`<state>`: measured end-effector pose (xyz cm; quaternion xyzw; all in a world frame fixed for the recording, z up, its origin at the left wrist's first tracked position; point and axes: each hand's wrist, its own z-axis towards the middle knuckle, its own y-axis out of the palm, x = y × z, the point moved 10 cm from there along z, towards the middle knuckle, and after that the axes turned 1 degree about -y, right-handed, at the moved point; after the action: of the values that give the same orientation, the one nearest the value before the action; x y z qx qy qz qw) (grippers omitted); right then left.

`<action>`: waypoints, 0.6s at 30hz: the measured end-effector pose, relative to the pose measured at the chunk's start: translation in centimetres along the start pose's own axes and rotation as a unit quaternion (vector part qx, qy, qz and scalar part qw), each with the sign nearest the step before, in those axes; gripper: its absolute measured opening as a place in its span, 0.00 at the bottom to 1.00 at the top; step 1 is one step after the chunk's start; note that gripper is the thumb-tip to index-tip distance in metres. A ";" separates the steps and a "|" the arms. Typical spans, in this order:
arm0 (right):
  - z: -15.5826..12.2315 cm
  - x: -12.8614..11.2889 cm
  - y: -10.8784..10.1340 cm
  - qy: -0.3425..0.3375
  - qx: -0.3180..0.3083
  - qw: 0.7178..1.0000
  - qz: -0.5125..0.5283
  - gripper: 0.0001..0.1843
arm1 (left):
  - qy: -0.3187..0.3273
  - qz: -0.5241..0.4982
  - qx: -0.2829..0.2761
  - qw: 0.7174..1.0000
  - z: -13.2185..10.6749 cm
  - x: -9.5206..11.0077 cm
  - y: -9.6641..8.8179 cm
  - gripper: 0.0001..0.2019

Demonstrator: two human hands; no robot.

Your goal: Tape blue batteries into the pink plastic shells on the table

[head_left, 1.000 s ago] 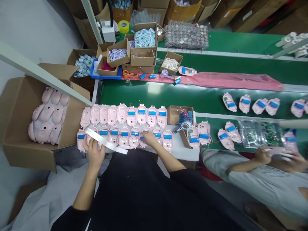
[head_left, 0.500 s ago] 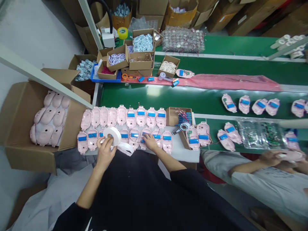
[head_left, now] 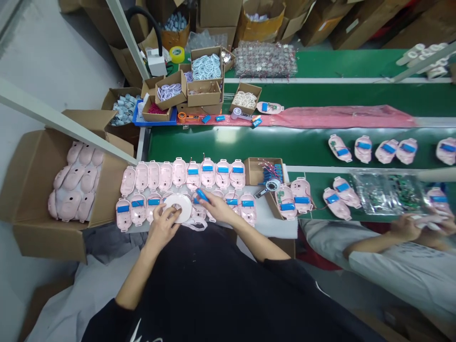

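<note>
Two rows of pink plastic shells (head_left: 185,187), many fitted with a blue battery, lie on a white pad at the near edge of the green bench. My left hand (head_left: 162,228) holds a white tape roll (head_left: 178,209) over the near row, fingers wrapped on its rim. My right hand (head_left: 217,209) pinches a small blue battery (head_left: 202,194) just right of the roll. A loose white strip hangs from the roll toward my lap.
A carton of pink shells (head_left: 76,183) stands open at the left. A small box of wired batteries (head_left: 265,171) sits right of the rows. More shells (head_left: 370,149) lie on the green belt. A co-worker's hands (head_left: 413,228) work at the right. Boxes of rings (head_left: 199,78) stand behind.
My left hand moved right with the tape roll, from the left end of the near row to its middle. My right hand lifted a blue battery off the row.
</note>
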<state>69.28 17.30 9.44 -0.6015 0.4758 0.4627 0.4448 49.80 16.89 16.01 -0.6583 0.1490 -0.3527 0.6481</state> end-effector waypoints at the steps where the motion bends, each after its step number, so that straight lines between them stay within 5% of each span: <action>1: 0.0 -1.1 0.1 -0.018 0.003 0.999 -0.039 0.32 | 0.002 0.002 -0.004 1.000 0.1 0.1 0.1 0.18; 6: -0.3 -2.2 2.0 -0.032 -0.031 0.996 -0.078 0.36 | 0.001 0.003 -0.029 1.000 0.3 0.3 0.2 0.22; 12: 1.0 1.7 4.2 0.040 -0.059 0.982 0.173 0.39 | -0.027 0.022 -0.052 0.998 0.8 -0.5 -0.6 0.24; 18: 1.7 4.3 6.1 0.049 0.147 0.913 0.377 0.30 | -0.069 0.031 -0.037 0.996 1.3 -1.4 -0.4 0.20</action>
<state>63.56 17.39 4.37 -0.3268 0.7511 0.4910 0.2966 49.57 18.85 16.08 -0.6997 0.1374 -0.2808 0.6425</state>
